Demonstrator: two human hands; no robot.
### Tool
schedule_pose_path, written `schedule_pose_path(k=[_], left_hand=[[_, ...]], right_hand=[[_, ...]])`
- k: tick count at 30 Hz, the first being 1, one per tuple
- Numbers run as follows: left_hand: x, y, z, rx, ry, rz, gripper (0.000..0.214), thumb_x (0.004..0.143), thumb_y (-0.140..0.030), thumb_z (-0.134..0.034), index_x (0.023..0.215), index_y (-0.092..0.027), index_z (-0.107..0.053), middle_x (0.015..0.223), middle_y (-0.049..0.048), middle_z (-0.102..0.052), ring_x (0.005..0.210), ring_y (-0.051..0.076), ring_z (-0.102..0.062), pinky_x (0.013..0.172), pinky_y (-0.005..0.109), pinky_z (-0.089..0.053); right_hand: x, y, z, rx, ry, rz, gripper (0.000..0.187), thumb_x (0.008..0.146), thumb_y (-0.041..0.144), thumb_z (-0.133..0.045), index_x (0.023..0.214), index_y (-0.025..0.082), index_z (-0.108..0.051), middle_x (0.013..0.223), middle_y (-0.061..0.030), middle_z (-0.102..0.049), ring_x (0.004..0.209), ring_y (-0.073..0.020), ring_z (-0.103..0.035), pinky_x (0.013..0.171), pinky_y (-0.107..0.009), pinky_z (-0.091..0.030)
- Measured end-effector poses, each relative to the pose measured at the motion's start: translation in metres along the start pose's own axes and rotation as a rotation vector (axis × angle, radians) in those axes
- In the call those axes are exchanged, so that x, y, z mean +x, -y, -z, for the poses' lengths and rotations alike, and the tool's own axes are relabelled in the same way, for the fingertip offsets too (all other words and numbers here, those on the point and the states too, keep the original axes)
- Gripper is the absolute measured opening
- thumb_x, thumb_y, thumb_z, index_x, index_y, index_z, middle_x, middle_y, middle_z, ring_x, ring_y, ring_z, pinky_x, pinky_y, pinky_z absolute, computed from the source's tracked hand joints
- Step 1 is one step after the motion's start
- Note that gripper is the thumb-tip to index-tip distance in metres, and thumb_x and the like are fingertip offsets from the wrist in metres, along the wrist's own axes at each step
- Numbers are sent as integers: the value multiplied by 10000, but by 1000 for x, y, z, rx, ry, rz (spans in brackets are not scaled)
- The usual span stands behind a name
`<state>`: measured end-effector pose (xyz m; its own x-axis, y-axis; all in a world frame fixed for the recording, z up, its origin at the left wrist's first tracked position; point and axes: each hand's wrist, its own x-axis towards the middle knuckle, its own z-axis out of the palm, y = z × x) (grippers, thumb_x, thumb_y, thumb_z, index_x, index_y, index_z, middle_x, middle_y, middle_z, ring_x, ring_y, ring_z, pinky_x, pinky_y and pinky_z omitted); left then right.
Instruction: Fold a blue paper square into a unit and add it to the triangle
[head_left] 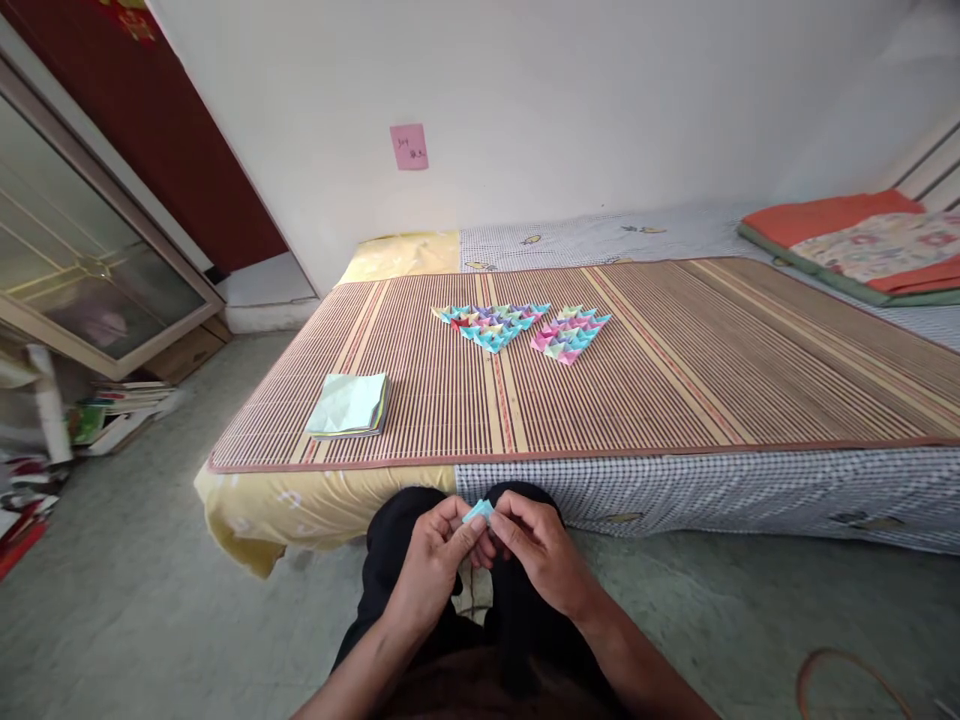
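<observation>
A small piece of folded light-blue paper (pixel 478 511) is pinched between both hands above my knees, just in front of the bed's edge. My left hand (pixel 442 535) grips its left side with thumb and fingers closed. On the other side, my right hand (pixel 532 540) is closed on the paper too; parts of the fingers are hidden behind it. Beyond them on the striped mat lie two groups of folded paper pieces in several colours, a wider group (pixel 491 325) and a smaller group (pixel 570 333) to its right. A stack of square paper (pixel 349 405) sits at the mat's left front.
The striped bamboo mat (pixel 637 390) covers most of the bed. A folded orange and floral quilt (pixel 855 240) lies at the back right. A pink note (pixel 409 147) is on the wall. At left stand a glass-paned door (pixel 82 250) and piled books (pixel 124 400).
</observation>
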<state>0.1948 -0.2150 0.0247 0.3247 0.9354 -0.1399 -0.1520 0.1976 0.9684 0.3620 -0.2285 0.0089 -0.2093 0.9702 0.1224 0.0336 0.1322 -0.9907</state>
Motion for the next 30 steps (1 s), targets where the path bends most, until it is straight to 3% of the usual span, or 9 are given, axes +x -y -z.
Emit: schedule_pose_path(k=[10, 17, 30], left_hand=[[-3, -7, 7, 205, 191, 32, 514, 991, -611, -567, 697, -190, -543, 478, -51, -450, 452, 93, -356, 488, 230, -296], [-6, -10, 3, 131, 205, -5, 486, 997, -559, -587, 699, -177, -554, 553, -57, -393, 496, 88, -290, 487, 237, -240], [-2, 6, 2, 87, 141, -5, 522, 992, -589, -574, 678, -172, -579, 514, -66, -358, 461, 85, -257, 458, 240, -206]], right_hand=[[-2, 4, 7, -29, 34, 77, 354, 1041, 387, -556, 742, 204, -505, 674, 33, -473, 621, -127, -452, 581, -266, -355], [-2, 8, 6, 126, 187, 10, 459, 1057, 474, -522, 693, 196, -521, 615, 30, -482, 559, -116, -473, 545, -250, -376], [-1, 3, -2, 6, 128, 79, 462, 1078, 458, -482, 692, 203, -470, 614, 39, -441, 577, -113, -424, 569, -266, -336]])
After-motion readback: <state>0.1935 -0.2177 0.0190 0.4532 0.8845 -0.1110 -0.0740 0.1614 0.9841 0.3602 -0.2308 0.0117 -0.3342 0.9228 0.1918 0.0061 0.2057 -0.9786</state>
